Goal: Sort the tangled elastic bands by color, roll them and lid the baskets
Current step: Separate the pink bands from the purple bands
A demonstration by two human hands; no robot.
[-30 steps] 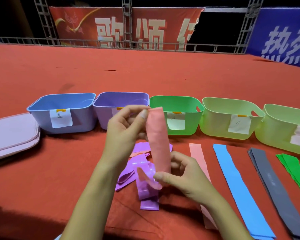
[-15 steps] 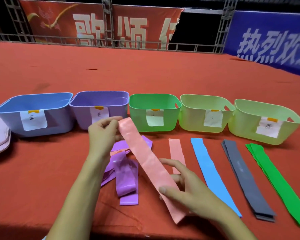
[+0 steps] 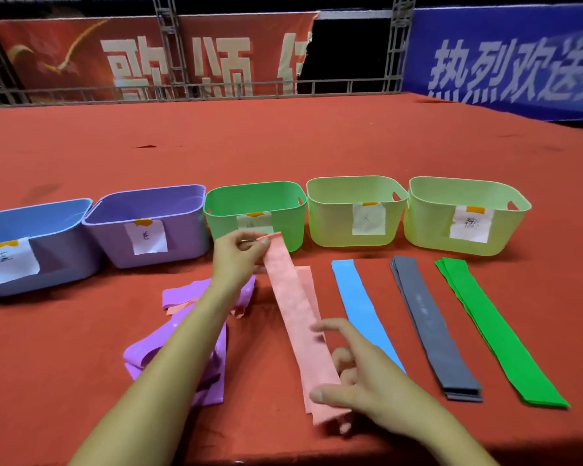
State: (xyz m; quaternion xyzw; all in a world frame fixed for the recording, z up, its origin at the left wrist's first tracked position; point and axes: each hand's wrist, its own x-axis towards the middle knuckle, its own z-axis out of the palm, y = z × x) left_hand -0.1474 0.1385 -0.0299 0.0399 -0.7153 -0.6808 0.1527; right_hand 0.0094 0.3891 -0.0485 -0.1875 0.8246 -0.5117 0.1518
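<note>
My left hand (image 3: 239,257) pinches the top end of a pink elastic band (image 3: 293,311) in front of the green basket (image 3: 216,213). My right hand (image 3: 360,381) holds the band's lower end, thumb on top and fingers blurred. The band stretches straight just over a second pink band (image 3: 309,280) lying on the cloth. A tangle of purple bands (image 3: 179,294) with a bit of pink in it lies under my left forearm. To the right lie a flat blue band (image 3: 360,307), stacked grey bands (image 3: 431,327) and green bands (image 3: 495,334).
Five labelled baskets stand in a row: blue (image 3: 34,213), purple (image 3: 142,203), green, and two light green (image 3: 354,183) (image 3: 465,186). The table is covered in red cloth (image 3: 283,146); its near edge runs below my right wrist. Banners and a metal railing are behind.
The pink band went from upright in front of me to stretched out low over the other pink band. Both hands moved right and down with it; the lids at left left the view.
</note>
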